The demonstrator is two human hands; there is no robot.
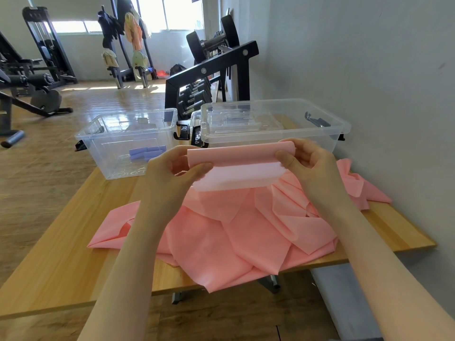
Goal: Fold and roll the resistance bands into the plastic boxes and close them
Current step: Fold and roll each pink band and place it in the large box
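Nearest us, in the lower half of the frame, the loose length of the long pink stretchy resistance band (246, 232) lies in crumpled pleats over the pale wooden bench (56, 262), one corner spilling off the near edge. We judge it is left slack there so it can feed upward as the roll grows.

Just above it, at mid frame, both hands hold the band's started end clear of the bench. The left hand (170, 173) pinches the left end of the fold between thumb and curled fingers, and the right hand (307, 161) pinches the right end the same way; each grip is pressed onto the pink sheet, keeping the edge straight and taut, likely for an even roll.

Farther off, left of centre, the open clear plastic box (128, 141) holds a blue rolled band (146, 153) on its floor. To its right, the second clear plastic box (273, 129) seems to have a lid lying inside or on it; we cannot tell which. Both stand within easy reach.
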